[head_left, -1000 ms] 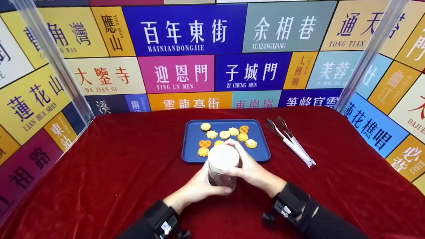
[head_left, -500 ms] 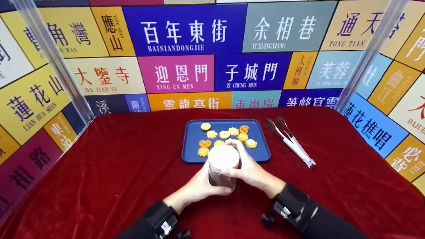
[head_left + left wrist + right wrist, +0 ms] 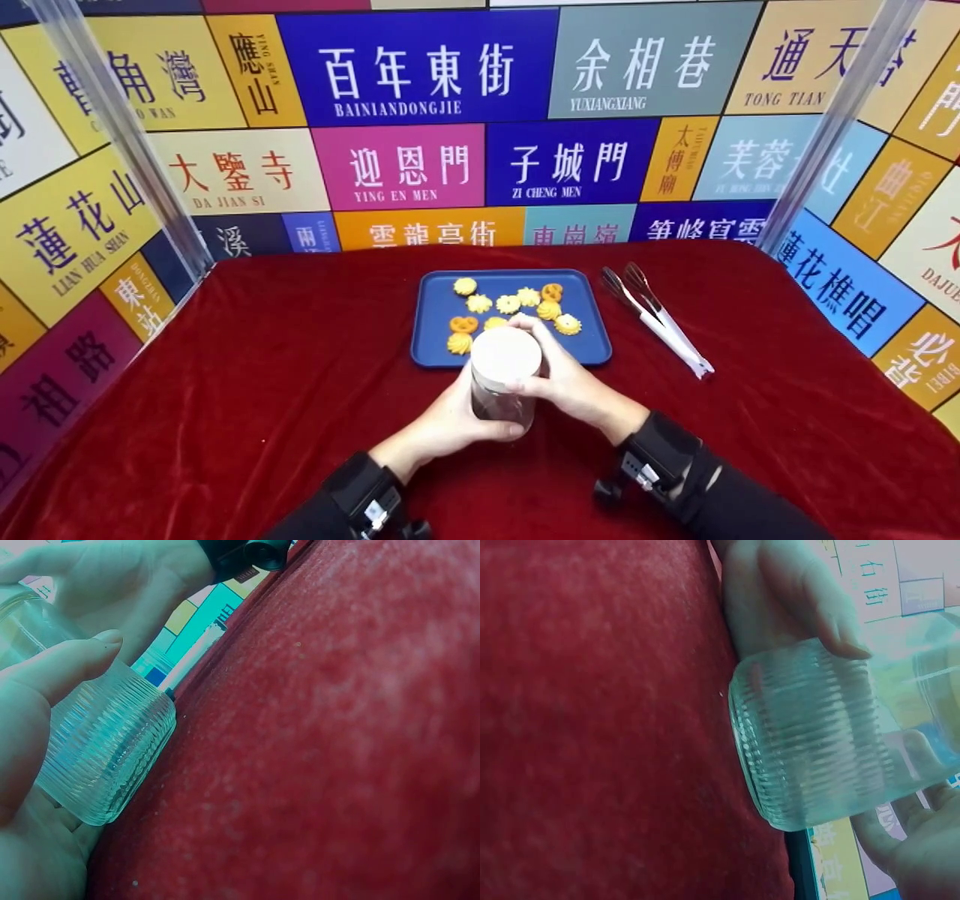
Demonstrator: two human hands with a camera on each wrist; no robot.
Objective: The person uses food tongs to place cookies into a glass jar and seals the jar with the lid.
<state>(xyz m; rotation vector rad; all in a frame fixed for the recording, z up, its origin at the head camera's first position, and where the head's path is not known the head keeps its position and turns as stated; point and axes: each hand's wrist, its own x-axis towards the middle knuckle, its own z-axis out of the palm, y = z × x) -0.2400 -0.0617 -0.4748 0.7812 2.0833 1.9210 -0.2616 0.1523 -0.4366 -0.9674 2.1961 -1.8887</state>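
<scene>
Jar (image 3: 496, 406), just one, clear with a finely ribbed lower part, is upright at the middle of the table, on the person's side of the tray, with one white lid (image 3: 506, 354) on its top; whether its base touches the cloth cannot be told. Two hands hold it: the left hand (image 3: 452, 424) grips the clear body, its thumb across the near side, while the right hand (image 3: 567, 382) grasps the lid's right side, thumb in front and fingers behind. Beyond the jar lies one blue tray (image 3: 435, 304), its near edge partly hidden by lid and hands. Ten cookies can be counted on it: two brown pretzel-shaped cookies (image 3: 463, 324) and eight pale yellow cookies (image 3: 464, 286), some partly covered. One pair of tongs (image 3: 658, 328) rests just right of the tray, two white handles toward the person, two dark ends pointing away. Everything sits on one red cloth (image 3: 300, 360). Each wrist wears one black device, and two posts (image 3: 834, 127) stand before colourful lettered panels (image 3: 420, 67).
</scene>
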